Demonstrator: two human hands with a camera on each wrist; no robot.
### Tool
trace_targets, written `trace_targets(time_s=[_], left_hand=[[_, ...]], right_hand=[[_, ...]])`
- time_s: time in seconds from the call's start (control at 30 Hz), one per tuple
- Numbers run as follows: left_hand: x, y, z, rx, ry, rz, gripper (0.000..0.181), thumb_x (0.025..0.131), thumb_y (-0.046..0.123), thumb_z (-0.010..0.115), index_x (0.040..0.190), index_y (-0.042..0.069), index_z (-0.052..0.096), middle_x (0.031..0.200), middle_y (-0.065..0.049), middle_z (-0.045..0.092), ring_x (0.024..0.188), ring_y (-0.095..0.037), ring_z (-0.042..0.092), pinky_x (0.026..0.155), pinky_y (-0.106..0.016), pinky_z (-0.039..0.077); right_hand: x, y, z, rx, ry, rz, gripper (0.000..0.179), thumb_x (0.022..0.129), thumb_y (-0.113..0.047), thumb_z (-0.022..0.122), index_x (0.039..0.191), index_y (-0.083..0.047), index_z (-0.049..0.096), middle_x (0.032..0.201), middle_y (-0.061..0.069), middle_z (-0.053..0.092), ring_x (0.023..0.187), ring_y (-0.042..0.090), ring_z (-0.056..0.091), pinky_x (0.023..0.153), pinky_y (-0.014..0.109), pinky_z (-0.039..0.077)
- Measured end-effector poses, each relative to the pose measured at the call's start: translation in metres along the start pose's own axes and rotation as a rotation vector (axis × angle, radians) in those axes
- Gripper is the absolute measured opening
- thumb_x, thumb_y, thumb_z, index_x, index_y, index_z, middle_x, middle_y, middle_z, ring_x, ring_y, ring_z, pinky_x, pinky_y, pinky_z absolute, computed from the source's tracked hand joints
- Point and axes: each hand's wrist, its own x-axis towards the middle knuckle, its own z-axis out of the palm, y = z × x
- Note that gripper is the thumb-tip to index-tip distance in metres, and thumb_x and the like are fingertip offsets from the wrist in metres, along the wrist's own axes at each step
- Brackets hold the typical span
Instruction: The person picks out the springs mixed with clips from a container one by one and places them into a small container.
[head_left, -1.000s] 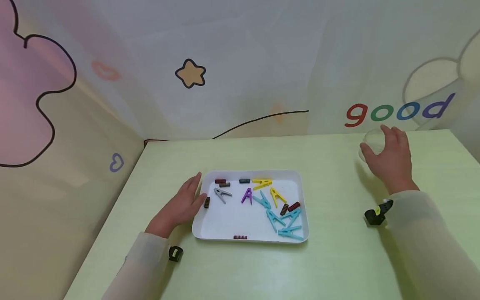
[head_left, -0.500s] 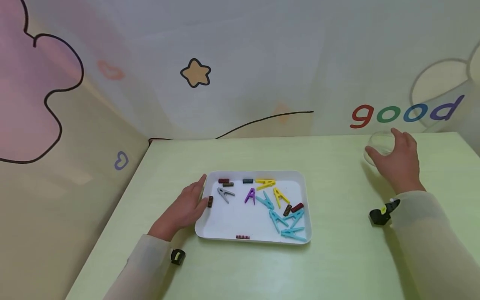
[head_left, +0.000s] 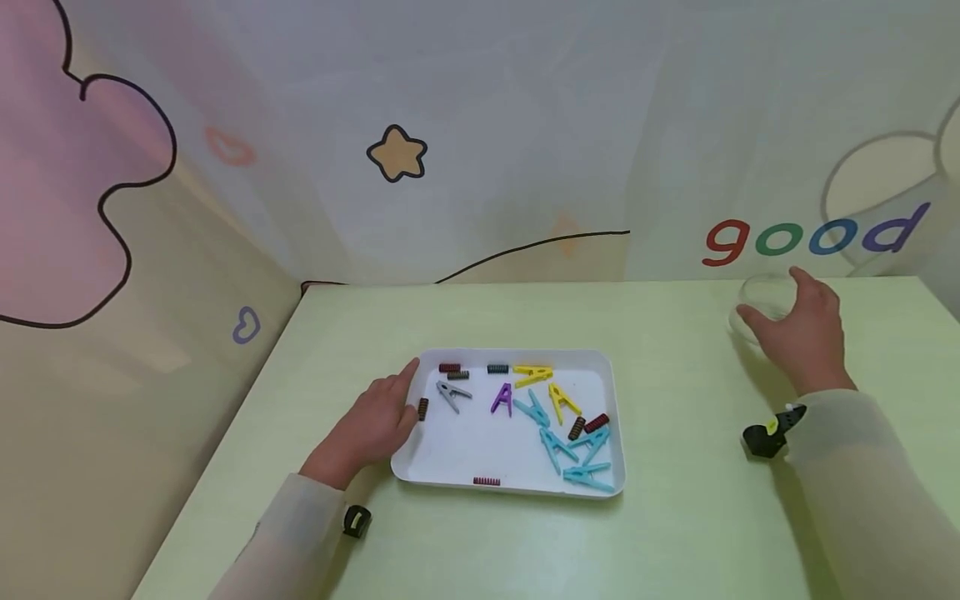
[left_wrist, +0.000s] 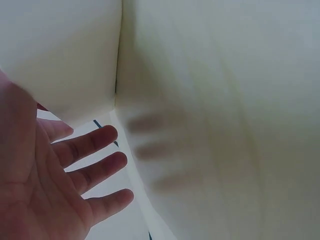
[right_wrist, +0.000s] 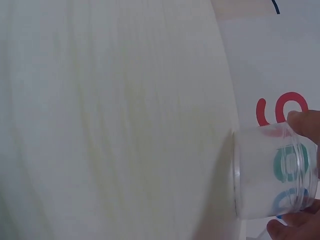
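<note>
At the tray's left side is my left hand [head_left: 371,421], its thumb and index finger against the rim. In the left wrist view its fingers [left_wrist: 90,172] are spread and nearly straight beside a pale wall. The white tray [head_left: 465,446] holds several clothespins: light blue [head_left: 557,450], yellow [head_left: 564,402], purple [head_left: 502,398] and grey [head_left: 453,393]. Small coil springs [head_left: 487,481] lie among them. My right hand [head_left: 806,337] grips a clear round jar [right_wrist: 262,172] near its rim, thumb on one side and fingers on the other. The jar looks upright on the table, with nothing visible inside.
The pale green table [head_left: 675,517] meets a printed cloth backdrop [head_left: 510,125] just behind the jar. More cloth hangs along the left side. A black wrist camera [head_left: 765,440] sits by the right cuff, another [head_left: 357,521] by the left.
The whole view has shifted slightly. My right hand has settled closer around the clear jar. The left hand's fingers have bent a little at the tray's edge; the tray's contents look the same.
</note>
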Motion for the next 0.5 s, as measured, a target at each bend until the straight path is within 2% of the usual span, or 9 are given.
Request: trace_targets(time_s=[0.17, 0.5], left_hand=[[0.0031, 0.001, 0.0002, -0.005, -0.006, 0.007, 0.06, 0.096, 0.017, 0.037, 0.153, 0.004, 0.022, 0.144, -0.019, 0.049, 0.127, -0.039, 0.047, 0.107, -0.049, 0.041], [0.0029, 0.0021, 0.0001, -0.033, -0.064, -0.031, 0.06, 0.099, 0.018, 0.034, 0.155, 0.007, 0.017, 0.147, -0.016, 0.045, 0.135, -0.034, 0.041, 0.11, -0.047, 0.039]], right_hand=[[-0.0009, 0.0031, -0.0011, 0.011, 0.006, -0.014, 0.09, 0.093, -0.051, 0.051, 0.155, -0.004, 0.006, 0.157, 0.032, 0.004, 0.14, 0.056, 0.015, 0.108, 0.072, 0.022], [-0.0042, -0.0023, -0.0045, 0.016, -0.03, 0.034, 0.095, 0.091, -0.055, 0.053, 0.156, -0.009, 0.002, 0.157, 0.031, 0.001, 0.14, 0.057, 0.013, 0.106, 0.073, 0.021]])
